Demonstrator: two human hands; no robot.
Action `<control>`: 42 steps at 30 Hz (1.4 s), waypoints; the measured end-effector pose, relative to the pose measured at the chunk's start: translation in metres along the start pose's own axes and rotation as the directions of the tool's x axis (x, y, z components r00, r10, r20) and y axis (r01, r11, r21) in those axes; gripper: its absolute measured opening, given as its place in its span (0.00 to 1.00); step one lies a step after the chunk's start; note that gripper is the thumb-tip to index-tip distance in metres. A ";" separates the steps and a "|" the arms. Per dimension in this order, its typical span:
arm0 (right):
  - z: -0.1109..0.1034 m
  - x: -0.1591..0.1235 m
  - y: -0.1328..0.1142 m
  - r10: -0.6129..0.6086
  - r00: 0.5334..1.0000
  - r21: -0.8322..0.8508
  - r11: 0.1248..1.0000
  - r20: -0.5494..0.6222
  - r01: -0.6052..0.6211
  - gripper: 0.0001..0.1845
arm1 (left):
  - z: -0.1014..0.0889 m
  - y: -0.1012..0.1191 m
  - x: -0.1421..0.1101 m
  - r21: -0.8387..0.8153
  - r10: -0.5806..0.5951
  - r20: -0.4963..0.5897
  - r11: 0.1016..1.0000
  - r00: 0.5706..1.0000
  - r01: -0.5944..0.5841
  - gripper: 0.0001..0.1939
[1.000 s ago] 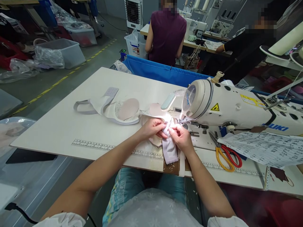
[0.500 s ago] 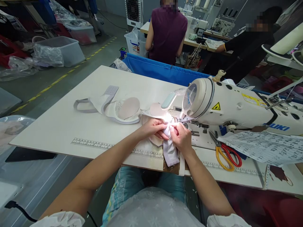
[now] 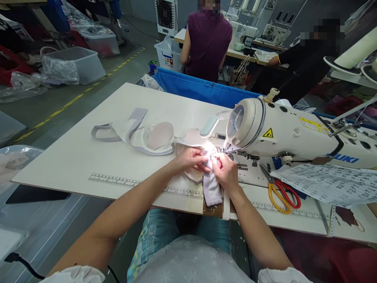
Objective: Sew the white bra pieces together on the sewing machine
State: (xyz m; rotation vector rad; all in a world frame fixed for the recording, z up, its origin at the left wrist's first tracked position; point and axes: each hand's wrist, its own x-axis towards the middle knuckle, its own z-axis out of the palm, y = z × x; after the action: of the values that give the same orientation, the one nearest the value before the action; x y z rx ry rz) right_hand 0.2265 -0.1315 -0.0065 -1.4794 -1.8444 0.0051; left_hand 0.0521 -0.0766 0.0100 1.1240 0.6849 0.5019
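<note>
1. While the left forearm reaches up and rightward across the front edge of the table (image 3: 73, 149), the left hand (image 3: 193, 160) lies low over the work, its back turned up and its fingers pointing right.
2. The left thumb and fingers are closed on the pale fabric of the bra (image 3: 160, 135), with the lower fingers curled beneath the thumb.
3. The right forearm rises steeply and leans left, the elbow out to the side. The right hand (image 3: 226, 168) is bent inward, with its knuckles up and its fingertips facing the left hand.
4. The right thumb and forefinger pinch the same fabric, close beside the left fingertips. Glare hides the exact point of contact.
5. The bra lies along the table from a looped strap at the far left, through two padded cups, to the hands just left of the needle area of the sewing machine (image 3: 279, 127). Its wing (image 3: 212, 190) hangs toward the front edge from between the hands.
6. To the right of the right hand, the scissors (image 3: 279, 192), with one orange and one red handle, rest on the table with their blades pointing away from the person. A sheet of written paper (image 3: 326, 184) is just beside them.
7. A printed ruler (image 3: 118, 180) runs along the front of the table, passing near the left forearm.
</note>
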 end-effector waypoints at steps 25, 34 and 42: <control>-0.017 -0.016 -0.002 -0.051 0.997 0.177 0.982 -0.053 0.060 0.10 | 0.003 0.006 -0.005 0.046 0.007 -0.037 0.999 0.999 -0.005 0.21; -0.012 -0.012 0.000 -0.195 0.980 0.045 0.980 0.029 0.193 0.08 | 0.004 0.008 -0.005 0.041 0.016 -0.025 0.999 1.000 -0.015 0.20; -0.010 -0.013 0.001 -0.188 0.981 0.027 0.982 0.053 0.187 0.09 | 0.004 0.008 -0.006 0.039 0.002 -0.027 0.999 1.000 -0.001 0.19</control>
State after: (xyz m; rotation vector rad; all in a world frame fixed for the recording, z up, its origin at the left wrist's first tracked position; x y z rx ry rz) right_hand 0.2333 -0.1466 -0.0070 -1.2977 -2.0162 -0.0250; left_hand 0.0508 -0.0802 0.0197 1.1559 0.7206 0.5076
